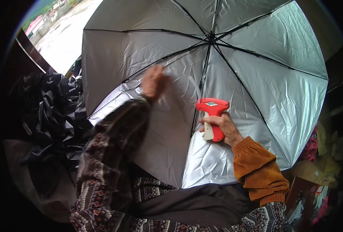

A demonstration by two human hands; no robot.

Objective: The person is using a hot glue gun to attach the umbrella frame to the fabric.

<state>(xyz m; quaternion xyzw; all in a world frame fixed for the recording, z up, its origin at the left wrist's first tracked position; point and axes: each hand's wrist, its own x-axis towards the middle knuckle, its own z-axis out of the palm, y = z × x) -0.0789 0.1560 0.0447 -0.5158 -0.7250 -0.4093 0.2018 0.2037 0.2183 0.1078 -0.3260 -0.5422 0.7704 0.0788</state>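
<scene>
Much crumpled black fabric, glossy, heaped far left. Next, my left hand, blurred, over the open umbrella; cannot tell whether its fingers pinch or spread, or touch. Silvery creased panels, thin dark ribs meeting at a hub. Then my right hand: fingers wrapped round a red-and-white tagging gun, T-shaped, smooth, against the silver. Suede-like orange-brown sleeve behind.

Silver umbrella, seemingly black fabric
</scene>
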